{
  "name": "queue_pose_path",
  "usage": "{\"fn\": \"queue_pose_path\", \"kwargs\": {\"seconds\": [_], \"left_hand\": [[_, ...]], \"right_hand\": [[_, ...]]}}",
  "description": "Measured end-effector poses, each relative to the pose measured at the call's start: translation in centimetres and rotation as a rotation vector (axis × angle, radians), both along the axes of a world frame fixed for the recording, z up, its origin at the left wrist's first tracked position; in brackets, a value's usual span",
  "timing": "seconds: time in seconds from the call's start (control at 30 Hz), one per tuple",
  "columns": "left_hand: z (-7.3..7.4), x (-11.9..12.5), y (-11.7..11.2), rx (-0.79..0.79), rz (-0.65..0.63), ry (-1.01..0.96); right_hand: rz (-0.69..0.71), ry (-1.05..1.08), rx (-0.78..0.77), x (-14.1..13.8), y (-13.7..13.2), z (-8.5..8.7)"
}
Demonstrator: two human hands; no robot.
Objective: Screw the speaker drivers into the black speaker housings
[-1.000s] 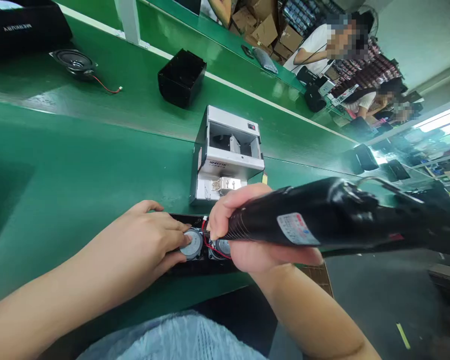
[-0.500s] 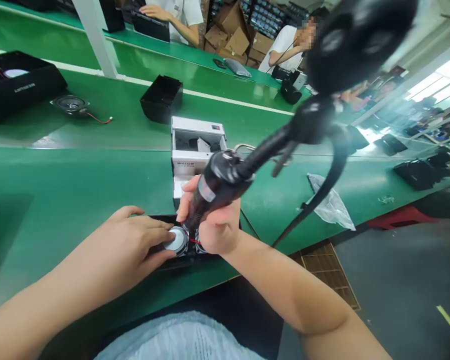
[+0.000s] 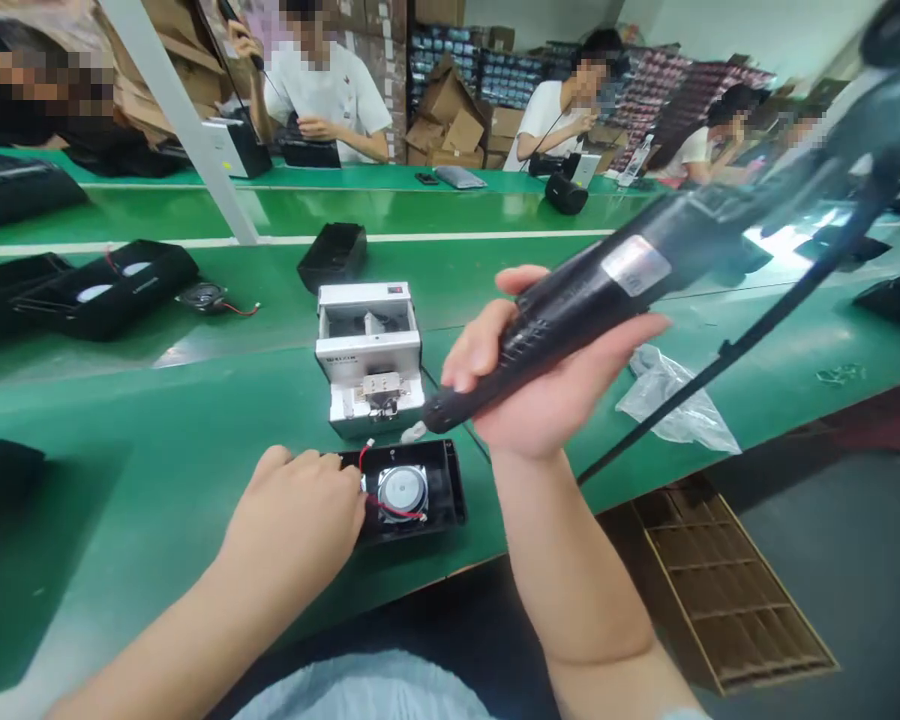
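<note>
A black plastic speaker housing [image 3: 412, 490] lies open on the green bench, right in front of me. A round speaker driver [image 3: 403, 492] sits inside it, with a red wire [image 3: 394, 510] curving beside it. My left hand [image 3: 292, 510] rests curled over the housing's left end and hides that part. My right hand [image 3: 547, 365] grips a black electric screwdriver [image 3: 570, 325] above the bench, with its tip pointing down-left, clear of the housing and to the right of it. A thin cord [image 3: 765, 290] runs from the tool's far end up to the right.
A white screw feeder [image 3: 368, 358] stands just beyond the housing. Black speaker housings [image 3: 105, 287] and a loose driver [image 3: 205, 297] lie on the bench to the left. A plastic bag [image 3: 675, 400] lies right. Several co-workers sit at the bench beyond.
The view has swung level. My right hand has lifted the screwdriver off the speaker and moved it right. The left hand has slid left, uncovering the driver.
</note>
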State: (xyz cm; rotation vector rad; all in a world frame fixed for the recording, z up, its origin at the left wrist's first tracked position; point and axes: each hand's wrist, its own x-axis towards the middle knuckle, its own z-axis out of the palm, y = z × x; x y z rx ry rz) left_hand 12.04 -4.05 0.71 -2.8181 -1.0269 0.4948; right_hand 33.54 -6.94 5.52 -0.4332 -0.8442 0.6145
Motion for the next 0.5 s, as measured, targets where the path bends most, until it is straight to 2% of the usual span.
{"fn": "queue_pose_path", "kwargs": {"seconds": [0.07,0.17,0.33,0.5], "left_hand": [[0.2,0.9,-0.2,-0.012,0.015,0.025],[0.4,1.9,0.1,-0.016,0.055,0.031],[0.6,3.0,0.3,-0.041,0.212,0.036],[0.3,3.1,-0.3,-0.026,0.28,-0.013]], "right_hand": [[-0.053,0.047,-0.035,2.0,-0.6,0.0],[-0.095,0.073,-0.055,4.2,-0.7,-1.4],[-0.142,0.058,-0.028,6.8,0.2,-4.7],[-0.166,-0.017,-0.016,8.2,1.6,-8.7]]}}
